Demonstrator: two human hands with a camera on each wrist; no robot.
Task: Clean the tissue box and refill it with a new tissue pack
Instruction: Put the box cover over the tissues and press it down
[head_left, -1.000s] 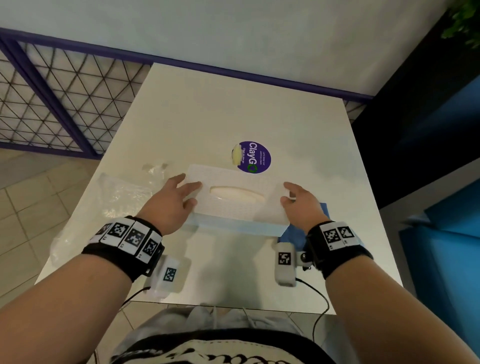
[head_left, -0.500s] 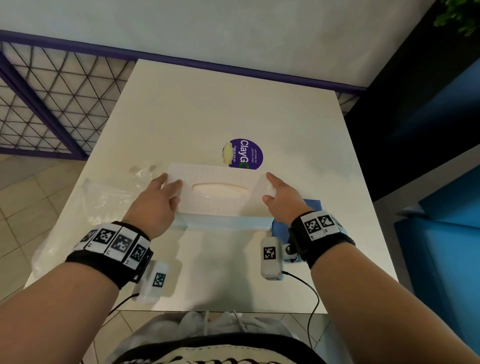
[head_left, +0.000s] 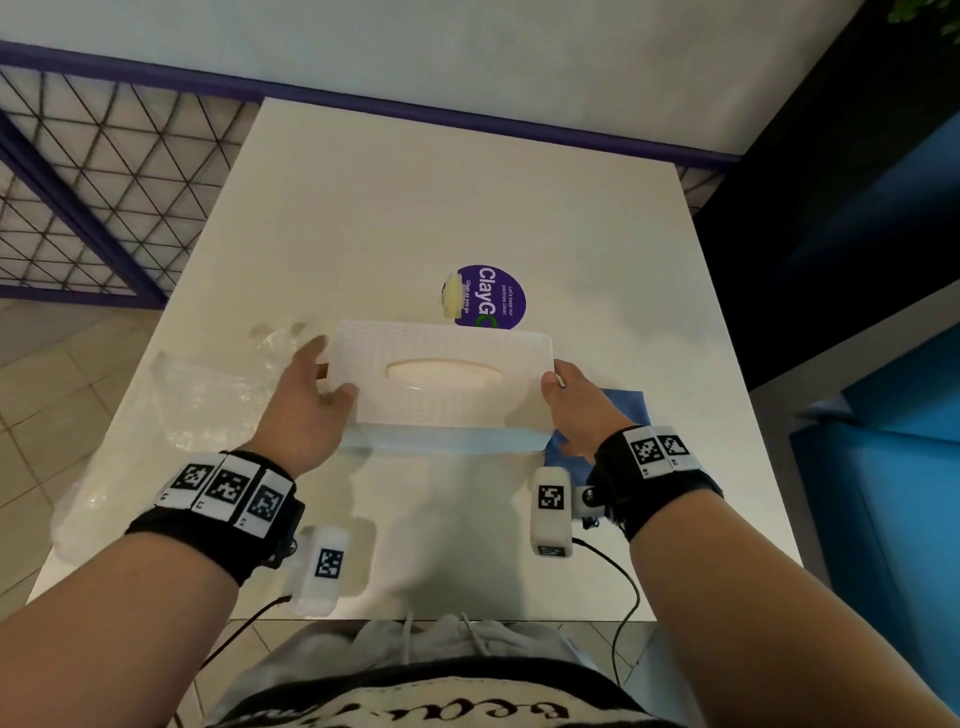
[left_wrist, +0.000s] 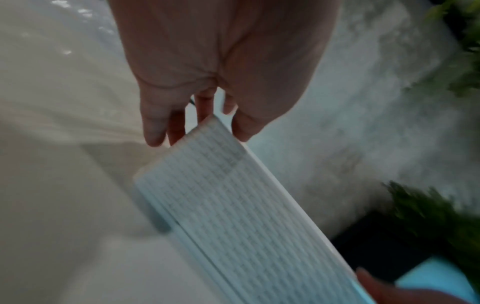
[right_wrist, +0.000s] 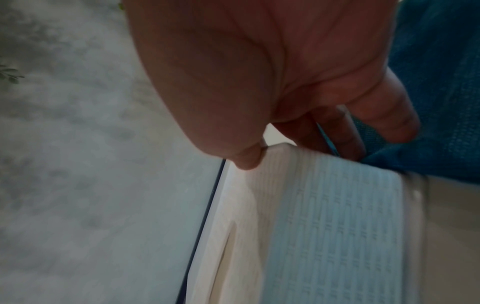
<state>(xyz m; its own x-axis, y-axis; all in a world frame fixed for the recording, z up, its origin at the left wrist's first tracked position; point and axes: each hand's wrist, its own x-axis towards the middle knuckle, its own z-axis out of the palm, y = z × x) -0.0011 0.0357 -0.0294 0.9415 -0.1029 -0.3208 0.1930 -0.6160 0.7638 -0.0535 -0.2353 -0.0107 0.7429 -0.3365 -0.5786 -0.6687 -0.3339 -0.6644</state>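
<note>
A white woven-pattern tissue box (head_left: 441, 384) with an oval slot on top sits mid-table, its long side facing me. My left hand (head_left: 317, 384) grips its left end, thumb on the top and fingers round the end. My right hand (head_left: 566, 400) grips the right end, thumb on the top edge, with the fingers hidden below. In the left wrist view the fingers of the left hand (left_wrist: 197, 127) meet the corner of the box (left_wrist: 246, 216). The right wrist view shows my right hand (right_wrist: 298, 144) pinching the box (right_wrist: 324, 226) at its end. Whether the box is lifted off the table I cannot tell.
A blue cloth (head_left: 618, 410) lies under my right hand. Crumpled clear plastic wrap (head_left: 208, 395) is spread at the table's left edge. A purple round sticker (head_left: 491, 299) and a small yellowish lump (head_left: 452, 299) lie just behind the box. The white table (head_left: 441, 208) reaches back to the wall.
Both hands slid off the top of the box out to its two ends, and they now grip it there.
</note>
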